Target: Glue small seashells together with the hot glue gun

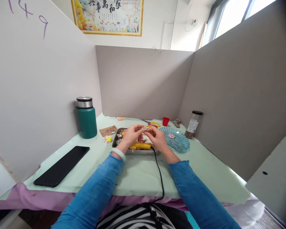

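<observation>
My left hand (132, 134) and my right hand (157, 137) meet over a metal tray (143, 152). Both are closed, fingertips pinching a small pale piece (145, 128), perhaps a shell; its kind is too small to make out. Shells and other small pieces (119, 136) fill the tray, partly hidden by my hands. Just below my hands, a yellow hot glue gun (141, 145) lies across the tray's near side, its black cord (161, 178) running down over the table edge.
Right of the tray are a blue scalloped plate (181, 142), a jar (193, 125) and a red cup (165, 121). Scissors (154, 124) lie behind. At left stand a green bottle (87, 122), a dark phone (62, 166) and a brown card (108, 130). Grey partitions (145, 82) enclose the table.
</observation>
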`<state>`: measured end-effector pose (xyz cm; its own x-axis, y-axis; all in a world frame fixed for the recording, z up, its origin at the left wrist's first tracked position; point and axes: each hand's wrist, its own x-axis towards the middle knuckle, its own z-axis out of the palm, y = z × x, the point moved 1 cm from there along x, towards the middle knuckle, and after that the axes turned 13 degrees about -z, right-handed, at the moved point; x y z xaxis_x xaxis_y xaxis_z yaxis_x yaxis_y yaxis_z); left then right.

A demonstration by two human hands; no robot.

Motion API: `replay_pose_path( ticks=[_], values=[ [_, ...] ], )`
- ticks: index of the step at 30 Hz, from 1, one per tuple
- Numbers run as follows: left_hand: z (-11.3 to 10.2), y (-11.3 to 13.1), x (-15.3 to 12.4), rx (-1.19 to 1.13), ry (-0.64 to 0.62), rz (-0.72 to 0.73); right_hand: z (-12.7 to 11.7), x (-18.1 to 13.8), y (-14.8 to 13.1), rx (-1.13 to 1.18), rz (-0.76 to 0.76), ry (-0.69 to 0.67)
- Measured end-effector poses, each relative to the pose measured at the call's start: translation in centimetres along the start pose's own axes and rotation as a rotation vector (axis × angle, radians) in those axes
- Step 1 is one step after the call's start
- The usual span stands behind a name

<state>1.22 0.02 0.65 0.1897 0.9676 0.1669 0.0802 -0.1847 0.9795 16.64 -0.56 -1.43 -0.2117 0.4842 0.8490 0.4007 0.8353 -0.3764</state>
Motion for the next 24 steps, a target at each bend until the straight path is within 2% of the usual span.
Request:
replay_pose_path(
  ticks=[4, 12, 24],
  values=[
    [-0.09, 0.06, -0.11, -0.017, -0.013, 0.020, -0.02, -0.01, -0.19, 0.021, -0.017, 0.013],
    [-0.31, 0.34, -0.32, -0.059, -0.116, 0.022, -0.18, -0.05, -0.37, 0.049, -0.061, 0.018],
    [-0.25, 0.62, -0.58, -0.069, -0.114, -0.004, -0.18, -0.15, -0.27, -0.020, -0.131, -0.026]
  ],
)
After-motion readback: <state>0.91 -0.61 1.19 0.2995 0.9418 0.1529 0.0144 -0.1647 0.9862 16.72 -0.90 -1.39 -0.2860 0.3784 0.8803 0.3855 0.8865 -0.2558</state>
